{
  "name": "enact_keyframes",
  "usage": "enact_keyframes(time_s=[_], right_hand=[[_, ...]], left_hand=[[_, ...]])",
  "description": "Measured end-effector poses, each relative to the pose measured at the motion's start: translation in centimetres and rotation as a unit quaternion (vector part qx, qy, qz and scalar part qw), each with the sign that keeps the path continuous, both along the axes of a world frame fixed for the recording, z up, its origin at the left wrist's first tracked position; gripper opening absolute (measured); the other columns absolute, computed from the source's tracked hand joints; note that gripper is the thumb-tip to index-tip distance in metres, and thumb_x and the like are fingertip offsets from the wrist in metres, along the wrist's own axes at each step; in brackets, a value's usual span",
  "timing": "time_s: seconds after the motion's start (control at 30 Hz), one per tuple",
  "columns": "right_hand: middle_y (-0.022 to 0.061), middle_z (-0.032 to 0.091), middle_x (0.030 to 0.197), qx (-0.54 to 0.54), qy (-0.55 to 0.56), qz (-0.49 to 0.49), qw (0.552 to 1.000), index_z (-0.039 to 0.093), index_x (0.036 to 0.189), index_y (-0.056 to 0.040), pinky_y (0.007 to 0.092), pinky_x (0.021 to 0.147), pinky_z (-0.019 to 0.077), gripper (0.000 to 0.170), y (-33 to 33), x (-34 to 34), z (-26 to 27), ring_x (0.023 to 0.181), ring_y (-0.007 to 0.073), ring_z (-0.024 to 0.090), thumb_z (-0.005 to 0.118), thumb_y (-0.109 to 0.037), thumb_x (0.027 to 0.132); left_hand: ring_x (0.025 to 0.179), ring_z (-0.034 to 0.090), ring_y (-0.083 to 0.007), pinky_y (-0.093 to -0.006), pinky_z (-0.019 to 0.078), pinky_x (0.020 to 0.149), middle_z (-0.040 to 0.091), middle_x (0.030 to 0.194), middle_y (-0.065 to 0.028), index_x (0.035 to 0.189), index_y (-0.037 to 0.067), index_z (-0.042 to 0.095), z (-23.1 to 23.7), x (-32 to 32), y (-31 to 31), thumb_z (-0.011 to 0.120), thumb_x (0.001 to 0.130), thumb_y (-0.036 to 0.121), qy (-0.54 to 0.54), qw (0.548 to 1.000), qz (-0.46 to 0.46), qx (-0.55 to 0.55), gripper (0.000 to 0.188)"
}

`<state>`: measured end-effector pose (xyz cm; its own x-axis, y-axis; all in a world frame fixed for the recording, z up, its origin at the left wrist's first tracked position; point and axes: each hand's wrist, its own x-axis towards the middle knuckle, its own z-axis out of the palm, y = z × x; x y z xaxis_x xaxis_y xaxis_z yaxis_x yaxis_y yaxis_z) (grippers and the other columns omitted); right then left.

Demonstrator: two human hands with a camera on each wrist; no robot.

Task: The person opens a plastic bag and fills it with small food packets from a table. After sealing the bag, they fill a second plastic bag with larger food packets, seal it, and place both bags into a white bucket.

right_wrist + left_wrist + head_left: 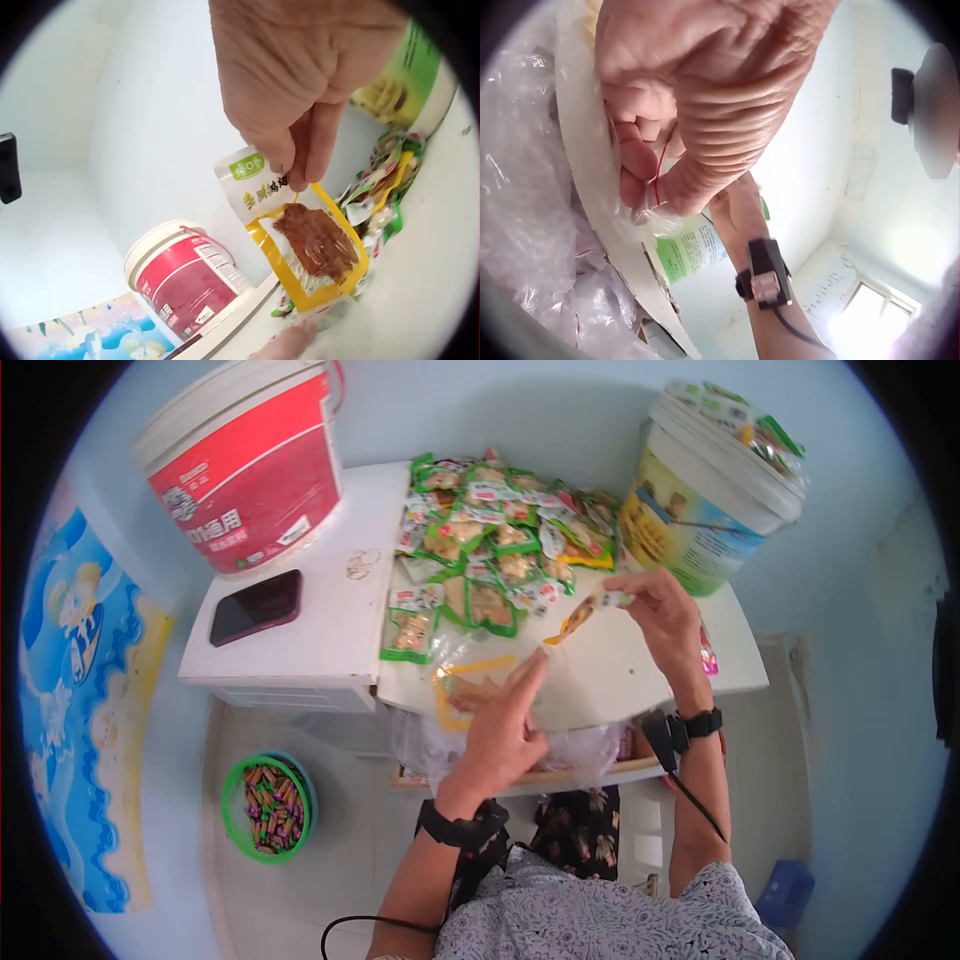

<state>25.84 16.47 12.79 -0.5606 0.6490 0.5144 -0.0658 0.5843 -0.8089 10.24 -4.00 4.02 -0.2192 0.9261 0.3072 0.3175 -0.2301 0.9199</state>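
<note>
Two at once: clamps yellow-edged packet (pixel 319 244) by top in right grip (pixel 307 67), pinches clear plastic (pixel 664 223) in left grip (pixel 500 740).

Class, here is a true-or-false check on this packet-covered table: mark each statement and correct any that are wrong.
1. The right hand pinches a yellow-edged food packet. True.
2. The dark, flat phone lies on the floor. False: the phone lies on the white tabletop.
3. Small wrapped pieces fill the round green-rimmed container. True.
4. The large red-and-white bucket stands right of the green-edged packets. False: the bucket stands left of the packets.
5. The left hand pinches clear plastic. True.
</note>
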Motion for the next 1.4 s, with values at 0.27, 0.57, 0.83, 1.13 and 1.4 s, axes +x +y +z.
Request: enact_keyframes(time_s=[0.27,0.57,0.83,1.13,1.4], right_hand=[[0.0104,0.073,0.100,-0.024,-0.090,-0.116,0.989,0.062,0.096,0.0011,0.0294,0.089,0.0540,0.023,-5.1,13.0,-8.0,0.094,0.0157,0.069,0.051,0.019,0.087],[0.0094,0.068,0.093,-0.036,-0.113,-0.405,0.907,0.051,0.136,0.0031,0.0355,0.067,0.0533,0.066,-7.8,11.6,-10.1,0.073,0.0192,0.064,0.083,-0.031,0.089],[0.0088,0.073,0.093,-0.280,0.129,-0.282,0.909,0.050,0.134,0.0055,0.0282,0.074,0.0548,0.059,-9.4,8.8,-11.2,0.085,0.0122,0.070,0.082,-0.015,0.089],[0.0092,0.073,0.105,-0.356,0.144,-0.175,0.906,0.060,0.119,0.0027,0.0230,0.069,0.0548,0.028,-10.1,9.8,-10.0,0.087,0.0105,0.070,0.072,-0.009,0.096],[0.0055,0.072,0.098,-0.328,0.216,-0.161,0.906,0.060,0.122,0.0004,0.0205,0.051,0.0481,0.025,-9.1,9.9,-11.5,0.067,0.0083,0.067,0.067,-0.013,0.101]], left_hand=[[0.073,0.052,-0.0049,-0.0199,0.0507,0.068,0.039,0.165,-0.0132,0.162,0.005,0.034,0.5,0.7,0.3,0.067,0.074,-0.012,-0.017,0.999,-0.001,-0.028,0.095],[0.071,0.051,-0.0046,-0.0203,0.0499,0.067,0.041,0.162,-0.0141,0.163,0.004,0.031,0.9,1.1,0.4,0.068,0.074,-0.011,0.031,0.998,0.013,-0.050,0.097],[0.068,0.054,-0.0083,-0.0225,0.0511,0.064,0.041,0.163,-0.0165,0.161,0.003,0.034,1.5,2.1,0.1,0.064,0.074,-0.012,0.094,0.994,0.030,-0.035,0.093],[0.068,0.046,-0.0039,-0.0189,0.0457,0.061,0.040,0.165,-0.0122,0.163,0.005,0.032,5.2,4.4,0.0,0.059,0.074,-0.013,0.113,0.993,0.005,-0.045,0.095],[0.066,0.046,-0.0046,-0.0201,0.0461,0.059,0.038,0.166,-0.0113,0.163,0.006,0.032,4.9,5.2,1.0,0.058,0.074,-0.013,0.170,0.984,0.024,-0.055,0.095]])
